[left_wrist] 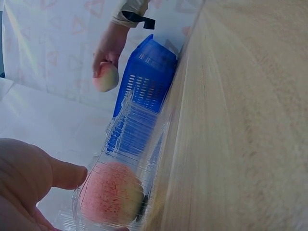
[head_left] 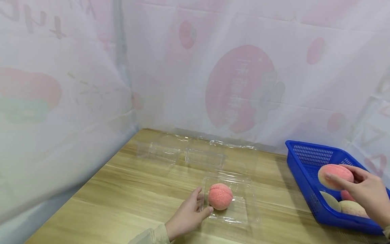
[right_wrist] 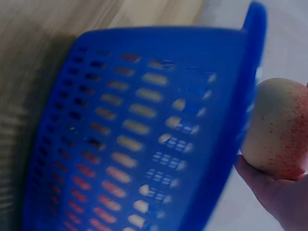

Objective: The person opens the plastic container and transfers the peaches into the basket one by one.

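Observation:
A pink toy-like peach [head_left: 220, 196] sits in the left part of a clear plastic clamshell box [head_left: 240, 207] on the wooden table. My left hand [head_left: 188, 214] holds that box at its left edge, thumb at the rim beside the peach and fingers along the outside. At the right, my right hand [head_left: 370, 194] grips a second peach [head_left: 334, 176], pink above and pale yellow below, raised over the blue basket [head_left: 300, 181]. The right wrist view shows this peach [right_wrist: 276, 127] above the basket's rim with a finger beneath it.
Several more peaches, one of them pale [head_left: 352, 207], lie in the basket. Behind the box with the peach, more clear plastic packaging [head_left: 204, 159] stands along the table's back edge. White printed cloth [head_left: 170, 84] hangs around the table [head_left: 122, 196].

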A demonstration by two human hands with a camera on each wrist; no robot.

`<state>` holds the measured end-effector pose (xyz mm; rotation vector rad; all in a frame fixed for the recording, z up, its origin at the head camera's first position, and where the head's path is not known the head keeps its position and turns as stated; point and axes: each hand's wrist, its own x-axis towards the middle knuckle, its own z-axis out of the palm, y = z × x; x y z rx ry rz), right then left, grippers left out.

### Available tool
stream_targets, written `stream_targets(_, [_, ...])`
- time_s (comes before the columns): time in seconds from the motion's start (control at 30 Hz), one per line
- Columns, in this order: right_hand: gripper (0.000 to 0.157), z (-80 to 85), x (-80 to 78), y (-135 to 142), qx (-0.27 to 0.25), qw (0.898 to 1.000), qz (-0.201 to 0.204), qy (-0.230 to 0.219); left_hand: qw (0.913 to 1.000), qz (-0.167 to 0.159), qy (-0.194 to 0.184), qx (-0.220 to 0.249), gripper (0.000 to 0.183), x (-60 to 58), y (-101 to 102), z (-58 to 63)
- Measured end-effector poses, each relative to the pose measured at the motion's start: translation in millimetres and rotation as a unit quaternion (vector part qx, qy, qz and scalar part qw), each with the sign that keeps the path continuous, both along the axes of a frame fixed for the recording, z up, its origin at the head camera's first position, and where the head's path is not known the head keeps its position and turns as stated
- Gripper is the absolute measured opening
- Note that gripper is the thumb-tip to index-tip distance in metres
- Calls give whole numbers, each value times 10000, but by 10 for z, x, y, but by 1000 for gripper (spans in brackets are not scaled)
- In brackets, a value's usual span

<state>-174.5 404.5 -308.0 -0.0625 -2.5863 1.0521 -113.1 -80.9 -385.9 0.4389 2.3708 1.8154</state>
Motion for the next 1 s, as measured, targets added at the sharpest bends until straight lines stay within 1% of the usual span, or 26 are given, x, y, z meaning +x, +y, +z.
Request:
stream_targets(0.17, [82,-95,-47,119,133,9990,-120,-416,10000,20,7,-13,83,-1,-5,-3])
stream_targets(0.23, [83,-125,-60,146,225,9985,-127,-483,10000,29,-13,-15,83,2,-6,-8])
stream_targets(0.4, [82,-178,-98,162,573,9974,-211,-383,10000,31,31,-18,82,-4,-5,-12])
stream_targets(0.53, [80,-168,-106,147,781,9961,-271,-295,10000,29,41,-10,82,-15,-8,-26])
stream_targets(0.6, [81,-148,-104,150,811,9958,-291,-300,10000,36,35,-12,82,-14,-8,-30])
stream_targets(0.73, [82,-129,-106,206,651,9966,-286,-415,10000,48,38,-29,82,-11,-6,-30])
stream_targets(0.83, [83,-137,-112,269,593,9961,-393,-526,10000,52,52,-34,82,-12,-5,-30])
stream_targets(1.0, [88,-152,-120,342,782,9931,-619,-616,10000,50,56,-20,83,-13,-10,-32])
